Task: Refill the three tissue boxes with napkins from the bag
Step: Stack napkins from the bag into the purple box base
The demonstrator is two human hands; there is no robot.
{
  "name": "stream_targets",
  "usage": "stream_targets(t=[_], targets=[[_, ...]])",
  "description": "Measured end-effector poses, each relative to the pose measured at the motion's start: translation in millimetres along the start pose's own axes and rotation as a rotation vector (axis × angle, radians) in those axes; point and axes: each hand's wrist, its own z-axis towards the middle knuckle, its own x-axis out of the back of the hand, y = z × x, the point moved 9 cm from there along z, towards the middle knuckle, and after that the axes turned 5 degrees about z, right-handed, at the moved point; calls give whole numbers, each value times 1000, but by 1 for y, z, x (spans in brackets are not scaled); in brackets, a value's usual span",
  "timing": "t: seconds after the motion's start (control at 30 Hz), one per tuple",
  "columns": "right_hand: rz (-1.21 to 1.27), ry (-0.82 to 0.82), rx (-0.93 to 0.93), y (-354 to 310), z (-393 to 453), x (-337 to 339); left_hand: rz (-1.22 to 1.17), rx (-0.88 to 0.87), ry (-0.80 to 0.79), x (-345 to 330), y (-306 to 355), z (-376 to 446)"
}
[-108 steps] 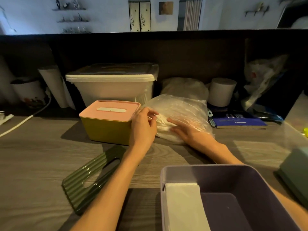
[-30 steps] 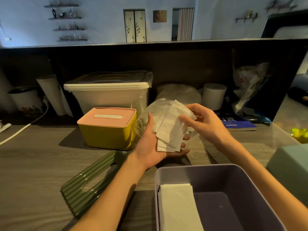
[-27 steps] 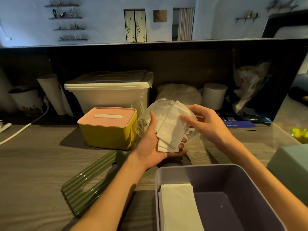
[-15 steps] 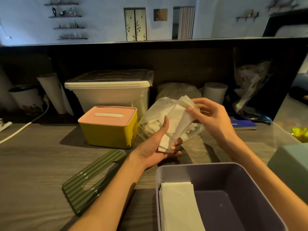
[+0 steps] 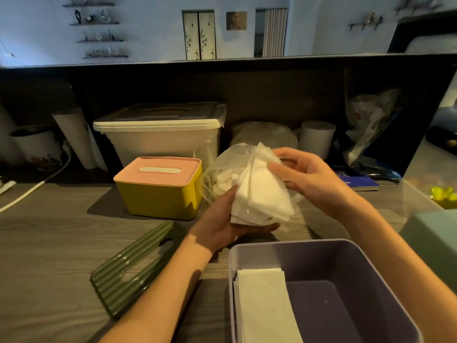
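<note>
While no label reads clearly, both hands (image 5: 222,226) (image 5: 309,179) grip napkins (image 5: 259,194).

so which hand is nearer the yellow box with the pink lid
Left. The left hand cradles the napkin stack just right of and nearer than the yellow tissue box, not touching it. The right hand pinches the stack's far side, farther right.

Nothing I can actually read here tbh, the blue book (image 5: 358,182) by my right side has print, way too blurry.
</note>
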Motion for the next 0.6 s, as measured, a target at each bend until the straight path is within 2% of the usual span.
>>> stream_targets(t=[0.03, 0.13, 0.3, 0.37, 0.47, 0.6], targets=[[-122, -5, -12, 5, 0, -1, -1, 13, -50, -4, -1, -1], [-443, 61, 1, 11, 3, 4, 47, 29, -48, -3, -3, -1], [-624, 119, 110, 9, 6, 3, 280, -52, -14, -6, 4, -4], [-649, 70, 57, 15, 7, 5, 380, -44, -36, -7, 3, -5], [-531, -21, -41, 23, -5, 5, 518, -6, 7, 4, 3, -6], [-495, 54, -45, 40, -26, 21, 931, -162, 211, 22, 23, -3]])
